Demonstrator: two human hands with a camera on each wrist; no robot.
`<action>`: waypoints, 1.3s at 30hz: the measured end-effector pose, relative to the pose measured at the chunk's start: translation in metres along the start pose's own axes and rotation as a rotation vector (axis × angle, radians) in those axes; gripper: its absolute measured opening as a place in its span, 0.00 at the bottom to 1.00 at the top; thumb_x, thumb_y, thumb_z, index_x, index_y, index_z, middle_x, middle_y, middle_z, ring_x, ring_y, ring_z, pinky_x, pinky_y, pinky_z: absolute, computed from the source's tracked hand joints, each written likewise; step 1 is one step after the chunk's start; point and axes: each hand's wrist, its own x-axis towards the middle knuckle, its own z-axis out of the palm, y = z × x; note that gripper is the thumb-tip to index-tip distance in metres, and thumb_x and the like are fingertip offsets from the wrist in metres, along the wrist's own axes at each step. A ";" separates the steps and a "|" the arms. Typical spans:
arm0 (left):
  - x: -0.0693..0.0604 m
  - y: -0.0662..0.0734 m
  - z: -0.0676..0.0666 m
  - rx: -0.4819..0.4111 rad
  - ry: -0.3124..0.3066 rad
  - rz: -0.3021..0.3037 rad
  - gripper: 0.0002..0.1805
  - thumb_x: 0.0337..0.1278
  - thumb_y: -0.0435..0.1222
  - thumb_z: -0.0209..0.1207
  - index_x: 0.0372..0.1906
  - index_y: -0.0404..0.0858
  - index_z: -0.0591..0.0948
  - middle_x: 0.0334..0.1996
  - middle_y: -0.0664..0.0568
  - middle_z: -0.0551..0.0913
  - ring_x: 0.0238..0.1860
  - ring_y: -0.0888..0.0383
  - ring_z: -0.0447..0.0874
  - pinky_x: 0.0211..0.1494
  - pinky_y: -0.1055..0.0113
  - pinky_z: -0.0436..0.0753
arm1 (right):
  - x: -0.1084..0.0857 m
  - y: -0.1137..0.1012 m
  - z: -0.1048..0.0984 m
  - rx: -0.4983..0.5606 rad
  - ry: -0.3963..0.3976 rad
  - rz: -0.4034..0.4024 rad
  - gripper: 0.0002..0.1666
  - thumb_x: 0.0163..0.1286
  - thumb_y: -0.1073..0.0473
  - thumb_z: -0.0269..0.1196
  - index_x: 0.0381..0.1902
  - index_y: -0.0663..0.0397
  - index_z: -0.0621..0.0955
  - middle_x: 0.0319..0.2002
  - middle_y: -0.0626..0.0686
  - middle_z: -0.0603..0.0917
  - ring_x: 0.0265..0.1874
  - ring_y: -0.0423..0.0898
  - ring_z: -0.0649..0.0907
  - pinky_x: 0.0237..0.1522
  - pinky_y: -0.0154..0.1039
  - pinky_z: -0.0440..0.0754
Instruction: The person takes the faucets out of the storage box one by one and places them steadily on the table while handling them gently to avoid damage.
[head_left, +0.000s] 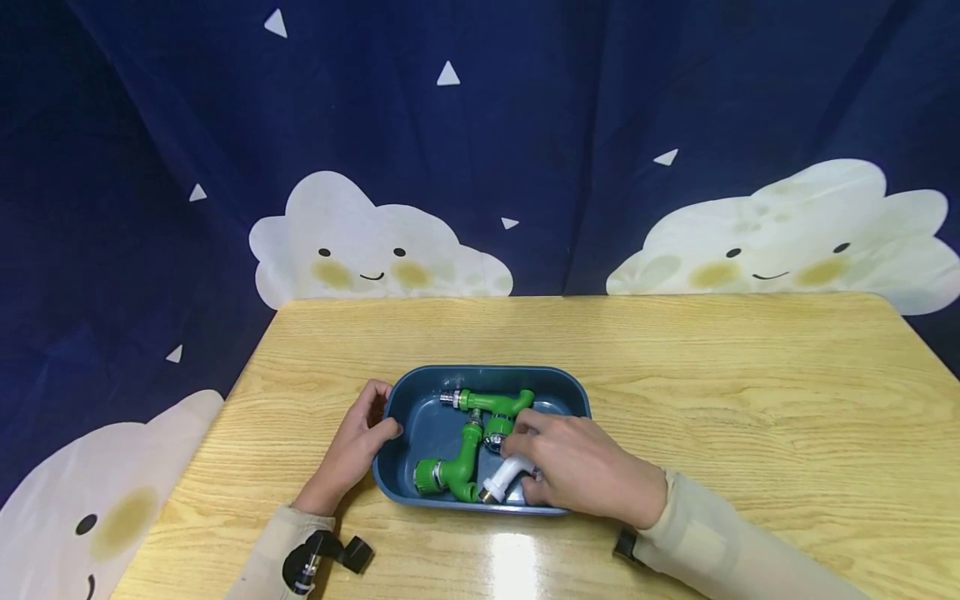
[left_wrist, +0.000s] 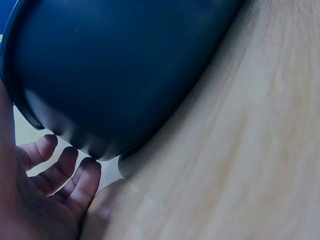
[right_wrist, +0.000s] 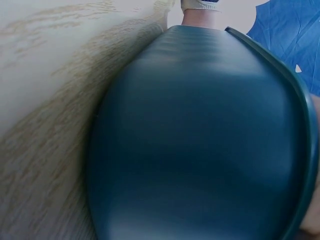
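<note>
A dark blue basin (head_left: 480, 507) stands on the table, holding two green taps and a white one. My left hand (head_left: 352, 450) grips the basin's left rim, thumb over the edge; in the left wrist view its fingers (left_wrist: 82, 185) curve against the basin's outer wall (left_wrist: 115, 75). The fingers of my right hand (head_left: 577, 467) reach inside at the right end and pinch the white tap (head_left: 504, 479), whose far part they hide. Near those fingertips lies one green tap (head_left: 487, 402); the other green tap (head_left: 459, 471) lies left of the white one. The right wrist view mostly shows the basin's outer wall (right_wrist: 200, 130).
The wooden table (head_left: 750, 400) extends behind and to both sides of the basin. Behind it hangs a dark blue curtain (head_left: 480, 150) with white clouds and triangles. Each wrist wears a strap with a small black device.
</note>
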 end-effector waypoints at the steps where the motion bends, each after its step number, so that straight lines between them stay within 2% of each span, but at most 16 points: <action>1: 0.000 0.000 0.000 0.000 -0.001 0.001 0.17 0.51 0.26 0.54 0.49 0.34 0.70 0.40 0.44 0.72 0.44 0.56 0.72 0.48 0.68 0.73 | 0.000 0.000 0.000 0.001 0.001 -0.002 0.19 0.53 0.57 0.70 0.46 0.43 0.88 0.41 0.44 0.84 0.31 0.36 0.77 0.27 0.31 0.72; 20: 0.000 0.002 0.000 0.000 -0.003 0.004 0.16 0.52 0.26 0.54 0.48 0.34 0.70 0.39 0.45 0.71 0.43 0.56 0.71 0.47 0.68 0.72 | 0.000 -0.001 -0.001 -0.031 0.023 -0.019 0.18 0.57 0.56 0.70 0.47 0.44 0.88 0.43 0.45 0.85 0.34 0.38 0.80 0.30 0.32 0.77; 29: 0.000 0.001 0.000 -0.002 -0.001 0.005 0.16 0.52 0.26 0.54 0.48 0.34 0.70 0.39 0.45 0.70 0.43 0.57 0.71 0.47 0.68 0.72 | -0.001 -0.001 -0.002 -0.071 0.069 -0.062 0.17 0.57 0.56 0.70 0.47 0.45 0.88 0.44 0.45 0.85 0.36 0.39 0.82 0.33 0.33 0.80; 39: -0.001 0.002 0.000 -0.003 -0.003 0.002 0.16 0.52 0.26 0.54 0.48 0.34 0.70 0.40 0.45 0.71 0.43 0.57 0.72 0.47 0.68 0.73 | -0.001 0.000 -0.002 -0.066 0.074 -0.060 0.18 0.58 0.56 0.70 0.48 0.45 0.88 0.45 0.46 0.85 0.37 0.39 0.82 0.34 0.34 0.80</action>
